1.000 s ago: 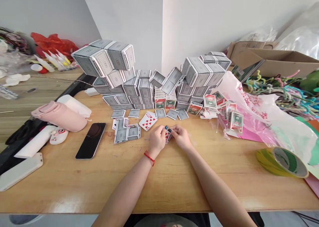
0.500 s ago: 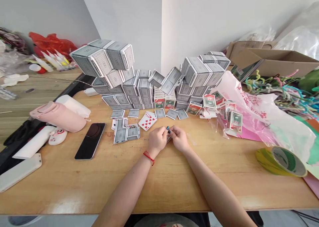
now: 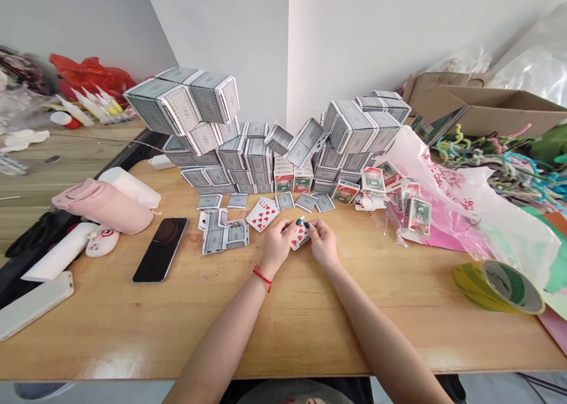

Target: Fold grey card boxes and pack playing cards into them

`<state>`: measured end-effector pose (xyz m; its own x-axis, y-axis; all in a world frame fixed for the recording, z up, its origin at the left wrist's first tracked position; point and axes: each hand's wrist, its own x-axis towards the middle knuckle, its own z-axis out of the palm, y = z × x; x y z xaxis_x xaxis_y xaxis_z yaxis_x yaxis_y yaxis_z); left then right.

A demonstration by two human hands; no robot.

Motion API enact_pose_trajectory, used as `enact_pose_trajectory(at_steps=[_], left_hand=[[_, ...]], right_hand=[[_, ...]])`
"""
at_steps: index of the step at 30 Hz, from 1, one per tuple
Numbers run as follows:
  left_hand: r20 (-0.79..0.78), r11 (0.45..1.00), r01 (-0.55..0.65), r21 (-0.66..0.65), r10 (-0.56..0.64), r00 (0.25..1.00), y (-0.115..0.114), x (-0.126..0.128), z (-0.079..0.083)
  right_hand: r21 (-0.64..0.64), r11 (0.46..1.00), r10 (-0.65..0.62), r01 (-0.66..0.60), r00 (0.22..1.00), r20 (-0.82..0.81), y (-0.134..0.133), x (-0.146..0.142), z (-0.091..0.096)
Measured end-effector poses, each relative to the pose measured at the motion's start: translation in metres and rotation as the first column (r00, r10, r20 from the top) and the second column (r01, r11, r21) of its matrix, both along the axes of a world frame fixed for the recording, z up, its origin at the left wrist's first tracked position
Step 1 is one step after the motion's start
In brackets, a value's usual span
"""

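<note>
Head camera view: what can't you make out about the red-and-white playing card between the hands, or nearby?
Head view: the rank of the red-and-white playing card is too small to read, and the left hand and right hand cover part of it.
Head view: stacked grey-backed cards show only backs, hiding their faces.
Head view: the brown cardboard box runs off the right edge.

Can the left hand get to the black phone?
Probably yes. The left hand is holding a playing card with the right hand, so it would need to let go. The phone is on the same wooden table, and the way below the spread cards looks open.
</note>
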<state>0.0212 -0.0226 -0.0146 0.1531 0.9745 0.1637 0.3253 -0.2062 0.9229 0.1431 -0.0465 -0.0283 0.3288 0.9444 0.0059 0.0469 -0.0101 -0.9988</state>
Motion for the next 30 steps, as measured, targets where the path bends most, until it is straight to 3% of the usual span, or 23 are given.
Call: enact_pose_trajectory(at_steps=[6, 14, 20, 25, 30], left_hand=[[0.209, 0.989, 0.092, -0.116, -0.066, 0.976, 0.006, -0.004, -0.001], [0.208, 0.971, 0.135, -0.198, -0.093, 0.974, 0.015, -0.007, -0.009], [0.222, 0.980, 0.130, -0.150, -0.095, 0.970, 0.014, -0.007, -0.006], [0.222, 0.995, 0.032, -0.100, -0.009, 0.975, 0.014, -0.009, -0.002], [0.102, 0.998, 0.066, 0.014, -0.067, 0.993, 0.010, -0.009, -0.002]], right_hand=[[0.000, 0.997, -0.081, 0.082, 0.989, -0.121, 0.004, 0.007, -0.006], [0.091, 0.996, 0.039, -0.026, 0.988, -0.150, 0.001, 0.003, 0.001], [0.006, 0.999, -0.048, 0.048, 0.994, -0.102, 0.003, 0.007, -0.002], [-0.058, 0.992, 0.101, -0.114, 0.976, -0.191, 0.001, 0.005, 0.000], [-0.025, 0.964, 0.254, -0.266, 0.941, -0.225, -0.003, 0.003, 0.006]])
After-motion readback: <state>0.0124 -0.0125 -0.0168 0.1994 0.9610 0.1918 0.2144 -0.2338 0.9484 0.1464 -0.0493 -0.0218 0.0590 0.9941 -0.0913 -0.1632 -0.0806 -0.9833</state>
